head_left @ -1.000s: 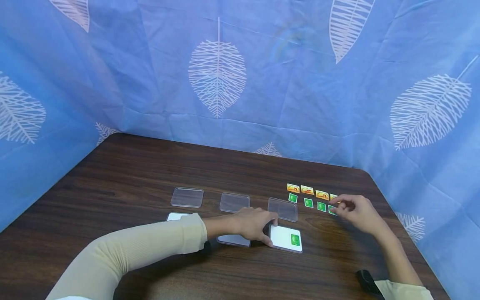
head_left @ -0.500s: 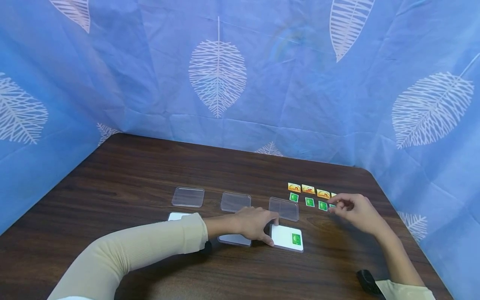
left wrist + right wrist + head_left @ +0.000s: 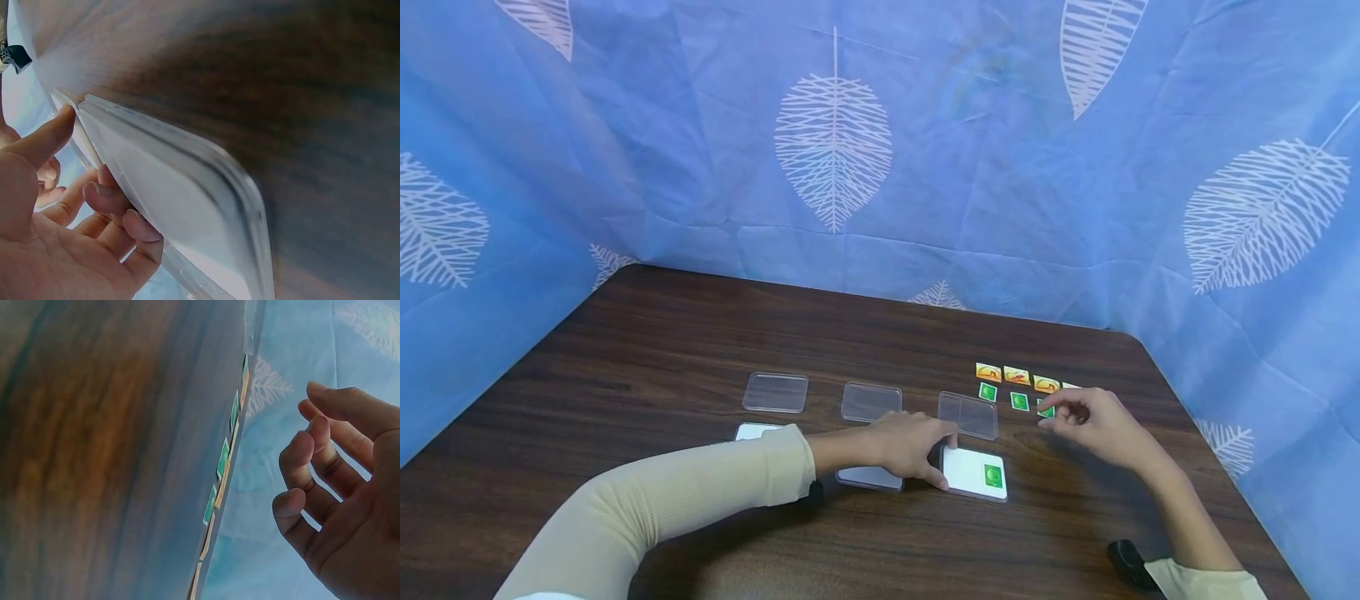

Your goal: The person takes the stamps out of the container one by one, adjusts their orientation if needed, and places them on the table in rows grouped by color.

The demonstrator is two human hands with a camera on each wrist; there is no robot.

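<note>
My left hand [image 3: 912,446] holds a clear flat case with a white card [image 3: 966,472] by its left end, thumb at the near edge and fingers at the far one. A small green square picture [image 3: 993,476] lies on that card. My right hand [image 3: 1093,423] hovers over the right end of a row of small green square pictures [image 3: 1019,402], thumb and index finger close together. In the right wrist view its fingers [image 3: 297,447] are loosely bent with nothing visible between them, while green pictures [image 3: 222,457] lie on the table. The hand partly hides one green picture in the head view.
Behind the green row runs a row of small yellow-orange pictures [image 3: 1017,376]. Clear flat cases [image 3: 775,392] lie across the middle. Two white-carded cases, including one [image 3: 869,478] under the left forearm, are partly hidden. Blue leaf-print cloth [image 3: 700,142] surrounds the dark wooden table [image 3: 685,333].
My right hand has shifted left along the green row, from the last picture towards the one before it. My left hand has stayed in place on the white-carded case.
</note>
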